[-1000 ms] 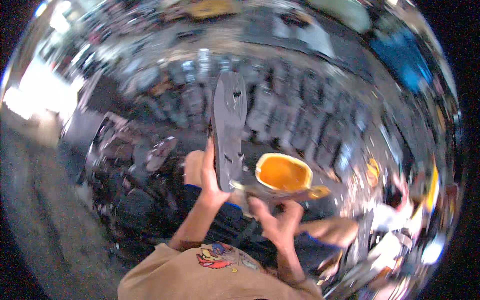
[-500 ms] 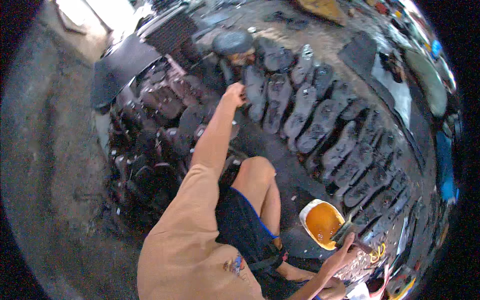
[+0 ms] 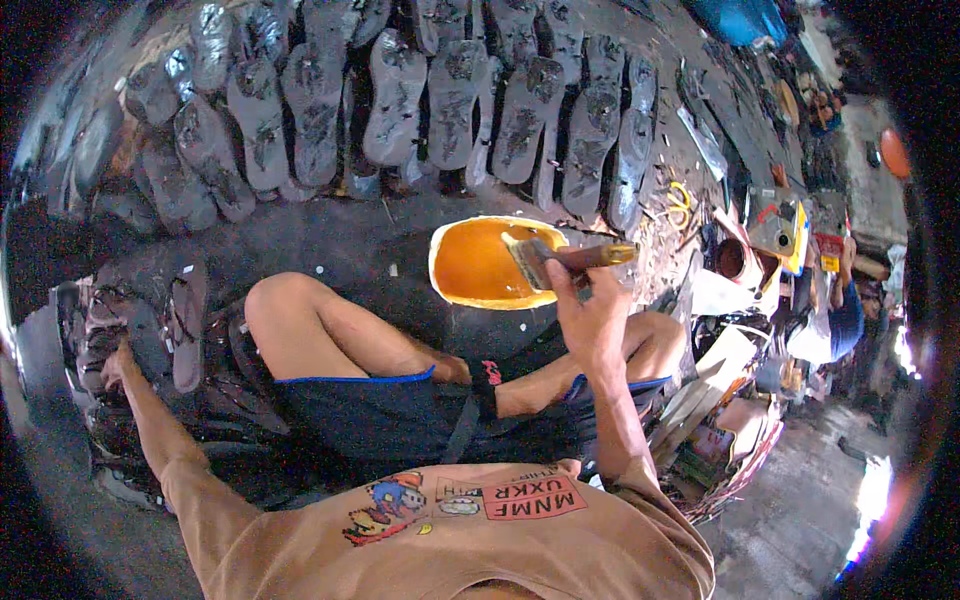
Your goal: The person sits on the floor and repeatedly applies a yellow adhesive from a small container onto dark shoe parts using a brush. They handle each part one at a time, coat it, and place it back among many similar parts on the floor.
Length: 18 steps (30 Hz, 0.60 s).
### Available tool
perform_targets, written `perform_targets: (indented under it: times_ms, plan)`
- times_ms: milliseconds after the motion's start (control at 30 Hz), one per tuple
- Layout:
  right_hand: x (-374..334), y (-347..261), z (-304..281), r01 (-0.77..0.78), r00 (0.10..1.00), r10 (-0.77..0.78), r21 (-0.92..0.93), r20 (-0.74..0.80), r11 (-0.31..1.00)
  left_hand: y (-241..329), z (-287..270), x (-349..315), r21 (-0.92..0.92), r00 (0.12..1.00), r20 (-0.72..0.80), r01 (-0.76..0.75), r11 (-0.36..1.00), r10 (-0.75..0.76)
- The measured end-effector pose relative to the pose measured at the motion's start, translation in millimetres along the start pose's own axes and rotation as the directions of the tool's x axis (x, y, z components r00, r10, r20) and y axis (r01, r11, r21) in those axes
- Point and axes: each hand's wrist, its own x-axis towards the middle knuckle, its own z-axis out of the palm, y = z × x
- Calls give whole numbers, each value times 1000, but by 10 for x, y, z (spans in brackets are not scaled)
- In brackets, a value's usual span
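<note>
My right hand (image 3: 592, 315) is closed round the wooden handle of a flat brush (image 3: 580, 258). The brush's bristle end reaches over a cut-open tub (image 3: 490, 304) with a pale rim, and touches or hangs just above the orange-yellow liquid (image 3: 480, 258) in it. At the far left, my left hand (image 3: 116, 365) reaches down to a pile of dark sandals (image 3: 187, 320). Its fingers are lost among the dark shapes, so whether it grips one is hidden. Beyond the tub, dark sandal soles (image 3: 395, 105) lie side by side in a long row.
My bent legs (image 3: 330, 335) lie between the pile and the tub. Right of the tub are yellow-handled scissors (image 3: 679, 204), a brown cup-like pot (image 3: 735, 260) and mixed scraps. Another person's blue sleeve (image 3: 848, 318) shows at the far right. A woven basket (image 3: 735, 485) stands near my right elbow.
The view has swung to the right. My left hand has left the end of the sole row and come back to the pile beside me. My right hand still holds the brush at the tub.
</note>
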Motion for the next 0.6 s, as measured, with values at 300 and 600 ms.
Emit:
perform_targets:
  times_ms: [300,600]
  plan:
    - [-60,254,-224,-72,921,215,402,-324,913,-338,-1015,-912,-422,889,-456,-168,891,-48]
    - [-522,719,-187,-336,925,245,323,291,885,727,-2301,-5716,-352,339,112,-865,356,934]
